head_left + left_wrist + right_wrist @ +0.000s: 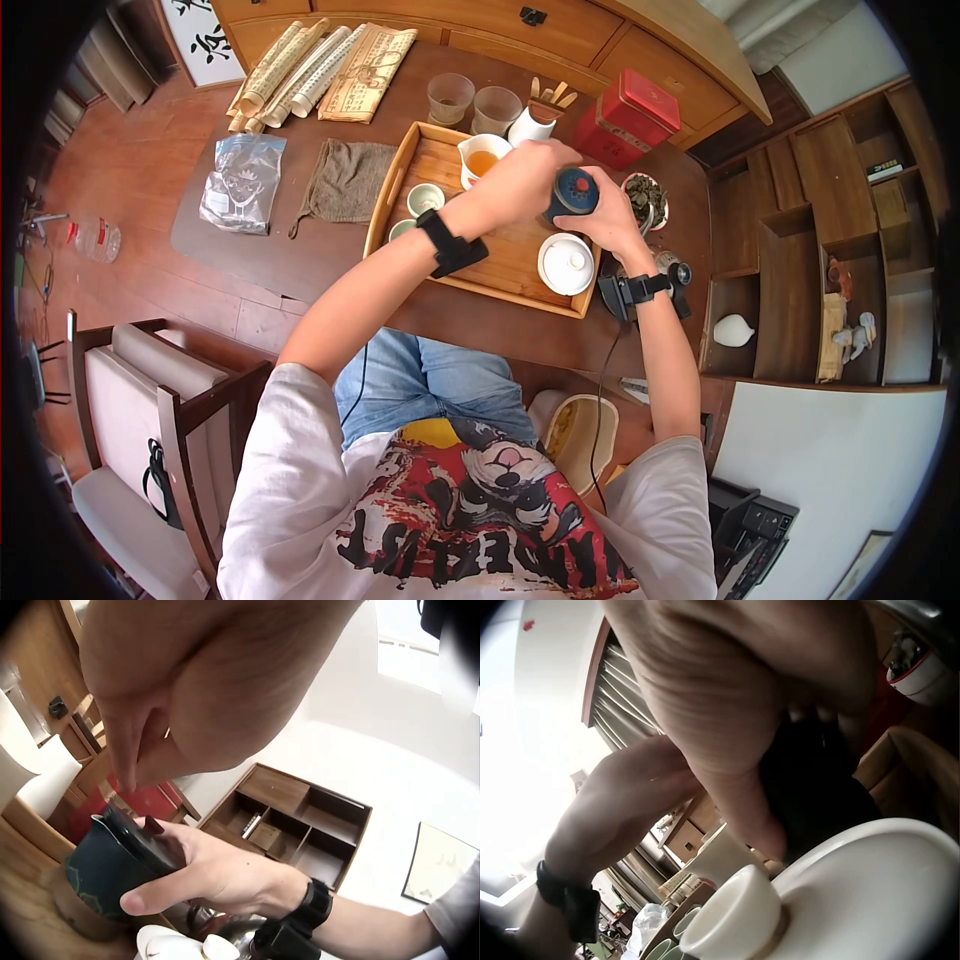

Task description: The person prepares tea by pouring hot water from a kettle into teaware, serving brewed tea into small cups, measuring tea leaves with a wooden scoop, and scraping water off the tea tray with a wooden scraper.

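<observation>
In the head view my right hand [610, 217] grips a dark blue teapot [556, 208] with a red-knobbed lid [576, 187], over the right side of the bamboo tray [500, 284]. Its thumb and fingers wrap the pot near the top in the left wrist view. My left hand [530, 178] reaches across the tray, fingers pointing down beside the pot. In the left wrist view its fingertips [126, 784] come close together by the lid's edge; I cannot tell whether they pinch anything. A white lidded bowl [567, 266] sits in front of the pot. Behind my left forearm stands a white pitcher of amber tea [480, 160].
Small pale cups [425, 199] stand on the tray's left. Beyond are two clear glasses [450, 98], a white tool holder [530, 127] and a red tin [630, 115]. A bowl of dried leaves [648, 195] stands right; a cloth [347, 180] and plastic bag [243, 183] lie left.
</observation>
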`<state>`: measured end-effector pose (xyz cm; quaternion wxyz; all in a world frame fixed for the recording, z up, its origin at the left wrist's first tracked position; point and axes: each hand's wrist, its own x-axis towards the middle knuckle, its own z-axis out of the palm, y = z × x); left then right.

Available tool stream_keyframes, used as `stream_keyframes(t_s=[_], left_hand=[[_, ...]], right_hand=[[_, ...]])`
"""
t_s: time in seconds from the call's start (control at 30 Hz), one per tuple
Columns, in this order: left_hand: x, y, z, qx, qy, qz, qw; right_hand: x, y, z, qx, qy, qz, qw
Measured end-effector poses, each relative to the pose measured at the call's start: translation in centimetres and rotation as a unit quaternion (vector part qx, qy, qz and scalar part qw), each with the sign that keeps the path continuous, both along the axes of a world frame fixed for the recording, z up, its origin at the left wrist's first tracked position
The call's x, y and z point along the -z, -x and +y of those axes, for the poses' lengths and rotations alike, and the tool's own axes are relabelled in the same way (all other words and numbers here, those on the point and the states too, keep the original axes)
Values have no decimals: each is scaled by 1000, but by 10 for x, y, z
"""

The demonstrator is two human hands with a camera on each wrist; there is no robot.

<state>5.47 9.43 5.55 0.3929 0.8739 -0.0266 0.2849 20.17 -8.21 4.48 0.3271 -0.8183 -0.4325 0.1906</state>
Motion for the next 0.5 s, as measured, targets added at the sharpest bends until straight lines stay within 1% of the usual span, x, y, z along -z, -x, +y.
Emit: stream_keyframes(t_s=[0.03, 0.1, 0.13, 0.2, 0.23, 0.3, 0.33, 0.37, 0.4, 0.43, 0.47, 0.5], left_hand=[[1, 7, 5, 1, 0, 0, 1000], [5, 26, 16, -83, 58, -13, 995], [4, 38, 20, -83, 59, -12, 995], [4, 64, 21, -162, 140, -7, 977], [7, 75, 21, -162, 139, -7, 977], [13, 95, 18, -206, 178, -34, 962], [12, 104, 15, -209, 200, -12, 957], [17, 109, 13, -211, 201, -13, 957], [21, 113, 11, -218, 208, -3, 954], [25, 117, 9, -226, 216, 8, 950], [27, 120, 9, -214, 231, 32, 949], [29, 122, 10, -216, 232, 30, 948]], right_hand=[[1, -1, 0, 2, 0, -6, 1000], [3, -1, -1, 5, 2, -10, 1000], [3, -1, -1, 3, -4, -3, 1000], [6, 0, -2, 0, -11, 5, 1000], [8, -2, -3, -4, -16, 12, 1000], [8, -1, -3, -9, -21, 16, 1000], [5, 2, -4, -3, -18, -15, 1000], [3, 4, -4, 2, -15, -46, 999], [3, 5, -4, -1, -14, -47, 999], [4, 5, -3, 11, -48, -71, 996], [4, 6, -1, 23, -82, -95, 992], [-4, 14, 2, 20, -82, -96, 992]])
